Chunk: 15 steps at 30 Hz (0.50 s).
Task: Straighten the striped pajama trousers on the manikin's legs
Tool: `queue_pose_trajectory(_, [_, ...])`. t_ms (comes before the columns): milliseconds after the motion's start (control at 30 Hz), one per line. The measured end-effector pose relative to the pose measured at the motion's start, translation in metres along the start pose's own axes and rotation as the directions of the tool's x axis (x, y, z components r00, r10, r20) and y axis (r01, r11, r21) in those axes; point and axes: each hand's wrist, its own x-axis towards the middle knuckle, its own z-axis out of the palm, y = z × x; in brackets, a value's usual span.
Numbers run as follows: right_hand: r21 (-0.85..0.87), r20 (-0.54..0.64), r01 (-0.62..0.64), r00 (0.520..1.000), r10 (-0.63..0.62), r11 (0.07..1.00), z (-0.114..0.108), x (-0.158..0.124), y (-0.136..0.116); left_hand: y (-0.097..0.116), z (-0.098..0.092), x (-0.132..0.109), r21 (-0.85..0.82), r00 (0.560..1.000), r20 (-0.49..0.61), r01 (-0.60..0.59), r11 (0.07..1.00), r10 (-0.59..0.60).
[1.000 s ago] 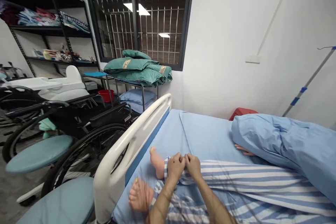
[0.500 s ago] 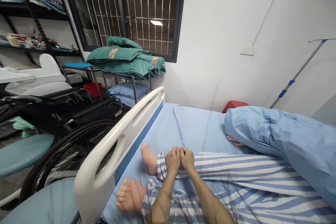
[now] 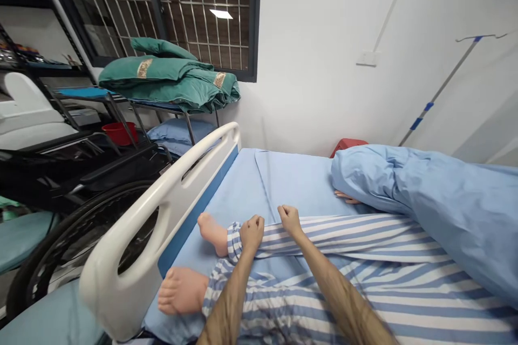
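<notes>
A manikin-like figure lies on the bed in blue-and-white striped trousers (image 3: 348,232), its two bare feet (image 3: 184,290) towards the footboard. My left hand (image 3: 251,233) is curled into a fist over the lower part of the far trouser leg, just above the ankle. Farther up the same leg, at its far edge, my right hand (image 3: 289,220) is also closed in a fist. A gap of striped cloth separates the two fists. No cloth looks bunched or pulled at either hand, though the undersides of my fingers are hidden.
The cream footboard (image 3: 162,199) rises at the left, with a wheelchair (image 3: 121,172) beyond it. A blue quilt (image 3: 429,199) covers the figure's upper part, and a hand shows under its edge. Folded green bedding (image 3: 174,78) lies on a rack; a drip pole (image 3: 441,86) stands behind.
My fists were side by side on the shin; now they are apart, with my right hand farther up the leg. The view has shifted, so the bed appears more to the left.
</notes>
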Motion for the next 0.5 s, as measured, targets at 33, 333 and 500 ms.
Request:
queue_pose_trajectory(33, [0.005,0.043,-0.030,0.999,0.030,1.000,0.001,-0.002,0.010,0.001,0.000,0.000,0.001,1.000,-0.003,-0.001,1.000,0.001])
queue_pose_trajectory(333, [0.267,0.172,-0.203,0.972,0.160,0.942,-0.003,0.004,0.032,0.003,-0.001,0.005,-0.133,1.000,0.020,0.011,0.991,-0.008])
queue_pose_trajectory(500, [0.328,0.138,-0.224,0.972,0.188,0.918,-0.002,0.005,0.031,0.043,-0.018,0.017,-0.472,0.996,0.086,0.016,0.881,0.028])
